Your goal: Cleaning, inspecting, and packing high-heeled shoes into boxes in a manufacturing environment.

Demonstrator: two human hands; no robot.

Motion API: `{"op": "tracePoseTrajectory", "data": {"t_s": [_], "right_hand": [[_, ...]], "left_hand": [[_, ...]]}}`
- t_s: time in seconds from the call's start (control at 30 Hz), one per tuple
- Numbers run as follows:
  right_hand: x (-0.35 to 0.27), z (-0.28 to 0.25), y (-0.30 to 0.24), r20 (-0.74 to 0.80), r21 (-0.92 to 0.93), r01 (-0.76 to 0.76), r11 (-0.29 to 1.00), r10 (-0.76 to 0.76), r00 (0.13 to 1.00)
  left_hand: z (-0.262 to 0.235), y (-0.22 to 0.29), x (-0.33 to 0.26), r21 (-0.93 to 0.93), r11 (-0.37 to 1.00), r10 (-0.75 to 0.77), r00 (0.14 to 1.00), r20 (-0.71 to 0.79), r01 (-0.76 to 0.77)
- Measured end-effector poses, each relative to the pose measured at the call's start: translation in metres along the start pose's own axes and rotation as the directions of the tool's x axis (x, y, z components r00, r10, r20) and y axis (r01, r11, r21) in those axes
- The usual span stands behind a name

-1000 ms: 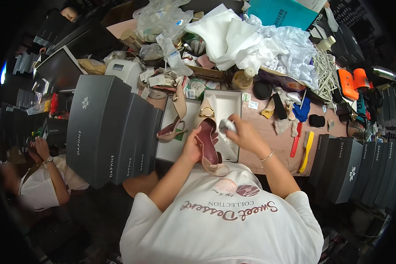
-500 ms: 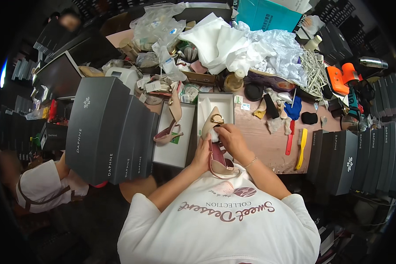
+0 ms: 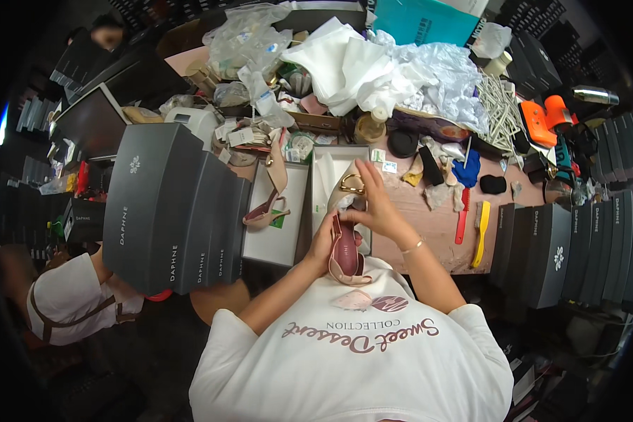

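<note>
Near the middle of the frame, the left hand (image 3: 321,246) is gripping a beige strapped shoe (image 3: 346,254) by its left side, fingers curling closed around it; the shoe is pointing its toe toward the top of the frame, its dark red insole facing up, its heel end hanging just before the white shirt (image 3: 351,373). The right hand (image 3: 379,207) is coming in from the lower right and touching the shoe's front; its fingers are stretching nearly straight beside the gold buckle (image 3: 352,184), while its thumb is bending in toward a white wad (image 3: 345,202) at the shoe's opening; whether thumb and fingers are pinching the wad, I cannot tell.

Behind the held shoe, an open box (image 3: 341,149) is lying on the worktable (image 3: 429,247); left of it, a second shoe (image 3: 277,174) is resting in a pale box tray (image 3: 259,246), toe pointing upward in the frame. Right of centre, a red brush (image 3: 462,221) and a yellow brush (image 3: 481,235) are lying side by side, apart from both hands; dark grey boxes (image 3: 144,211) are standing at centre-left; crumpled white paper (image 3: 344,70) is heaping up at top centre.
</note>
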State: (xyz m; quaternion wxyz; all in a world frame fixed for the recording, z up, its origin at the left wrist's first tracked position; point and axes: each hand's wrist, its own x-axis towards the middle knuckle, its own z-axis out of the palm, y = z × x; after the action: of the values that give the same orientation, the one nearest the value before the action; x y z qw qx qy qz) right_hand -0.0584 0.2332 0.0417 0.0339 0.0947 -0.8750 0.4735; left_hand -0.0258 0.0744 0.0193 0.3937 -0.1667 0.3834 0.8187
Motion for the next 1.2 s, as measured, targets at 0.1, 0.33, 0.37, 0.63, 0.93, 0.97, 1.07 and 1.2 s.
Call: {"op": "tracePoseTrajectory", "data": {"t_s": [0.1,0.33,0.37,0.63,0.93,0.97,1.07,1.2], "right_hand": [[0.006,-0.002,0.01,-0.046,0.13,-0.032,0.991,0.039,0.998],[0.017,0.027,0.048,0.062,0.18,-0.105,0.978,0.095,0.994],[0.022,0.026,0.047,0.087,0.225,-0.088,0.97,0.07,0.994],[0.005,0.045,0.086,0.134,0.193,-0.316,0.929,0.294,0.947],[-0.062,0.028,0.022,0.329,-0.323,-0.147,0.935,0.257,0.909],[-0.064,0.033,0.021,0.34,-0.412,-0.13,0.902,0.285,0.896],[-0.07,0.051,0.024,0.332,-0.576,-0.118,0.809,0.364,0.87],[-0.076,0.06,0.028,0.316,-0.589,-0.118,0.799,0.363,0.877]], "left_hand": [[0.011,0.006,-0.004,0.058,0.998,0.013,0.995,0.098,-0.018],[-0.017,-0.011,0.017,0.08,0.993,0.092,0.995,-0.049,-0.088],[-0.02,-0.012,0.022,0.12,0.982,0.16,0.981,-0.112,-0.146],[-0.165,0.087,-0.004,0.965,-0.181,0.391,0.914,-0.108,0.191],[-0.17,0.057,0.028,0.714,0.682,0.556,0.745,-0.368,-0.157],[-0.172,0.055,0.033,0.667,0.743,0.446,0.782,-0.435,-0.053],[-0.17,0.044,0.04,0.411,0.912,0.105,0.958,-0.267,0.015],[-0.18,0.03,0.056,0.271,0.954,0.18,0.966,-0.184,-0.126]]}}
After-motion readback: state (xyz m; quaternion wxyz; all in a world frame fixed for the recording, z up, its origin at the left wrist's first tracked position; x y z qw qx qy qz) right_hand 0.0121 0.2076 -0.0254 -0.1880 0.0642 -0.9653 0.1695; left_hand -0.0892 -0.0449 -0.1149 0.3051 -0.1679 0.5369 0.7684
